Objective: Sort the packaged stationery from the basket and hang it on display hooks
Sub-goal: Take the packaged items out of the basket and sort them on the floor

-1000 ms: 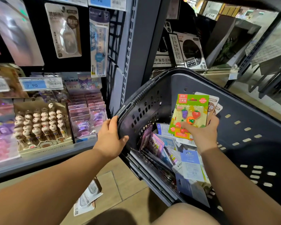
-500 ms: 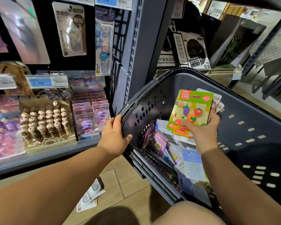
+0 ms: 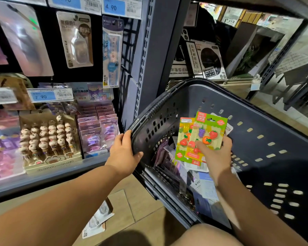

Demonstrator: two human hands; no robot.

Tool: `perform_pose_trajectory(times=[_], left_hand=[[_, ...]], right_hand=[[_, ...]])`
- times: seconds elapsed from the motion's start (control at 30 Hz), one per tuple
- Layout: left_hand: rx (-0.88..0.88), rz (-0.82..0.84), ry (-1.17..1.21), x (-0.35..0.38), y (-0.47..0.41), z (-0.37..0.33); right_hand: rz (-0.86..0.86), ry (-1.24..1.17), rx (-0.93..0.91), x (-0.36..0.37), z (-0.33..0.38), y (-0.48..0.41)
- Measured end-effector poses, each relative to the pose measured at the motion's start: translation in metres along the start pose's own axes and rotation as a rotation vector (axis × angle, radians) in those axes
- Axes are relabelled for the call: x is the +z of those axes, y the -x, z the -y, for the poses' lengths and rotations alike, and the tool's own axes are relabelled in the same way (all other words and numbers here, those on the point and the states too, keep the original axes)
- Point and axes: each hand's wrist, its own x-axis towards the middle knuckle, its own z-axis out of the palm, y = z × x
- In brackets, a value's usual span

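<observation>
A dark grey shopping basket [image 3: 267, 121] is tilted toward me, with several flat stationery packs [image 3: 205, 189] piled inside. My left hand [image 3: 124, 150] grips the basket's near left rim. My right hand [image 3: 214, 153] holds a fanned stack of green fruit-eraser packs [image 3: 207, 133] above the pile, thumb on the front pack; a second such pack [image 3: 182, 139] shows at its left. Packaged items hang on hooks at the upper left, among them a correction-tape card [image 3: 76, 39] and a ruler pack [image 3: 112, 52].
A shelf at the left carries a box of doll pens [image 3: 48, 141], purple clip packs [image 3: 98, 132] and a price tag [image 3: 50, 95]. A grey shelf upright [image 3: 149, 55] stands behind the basket. One pack [image 3: 98, 219] lies on the tiled floor.
The eraser packs in my right hand have fanned apart, showing a second pack at the left. My left hand has stayed on the rim.
</observation>
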Motion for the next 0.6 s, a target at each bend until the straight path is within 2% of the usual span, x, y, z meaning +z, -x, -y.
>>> perform_pose_trajectory(times=[0.3,0.4,0.47,0.5,0.6], left_hand=[[0.003,-0.015,-0.008,-0.002,0.004,-0.008],[0.130,-0.128,-0.020,-0.007,0.009,-0.021],[0.244,-0.187,0.099,-0.012,0.012,-0.034],[0.251,-0.165,0.221,-0.015,0.014,-0.042],[0.126,0.098,0.544,-0.027,0.018,-0.057]], right_hand=[[0.184,-0.069,0.023,0.004,0.028,0.016],[0.271,-0.130,0.041,0.009,0.046,0.025],[0.314,-0.173,0.053,0.014,0.059,0.031],[0.338,-0.195,0.053,0.018,0.067,0.034],[0.419,-0.258,0.036,0.034,0.090,0.042]])
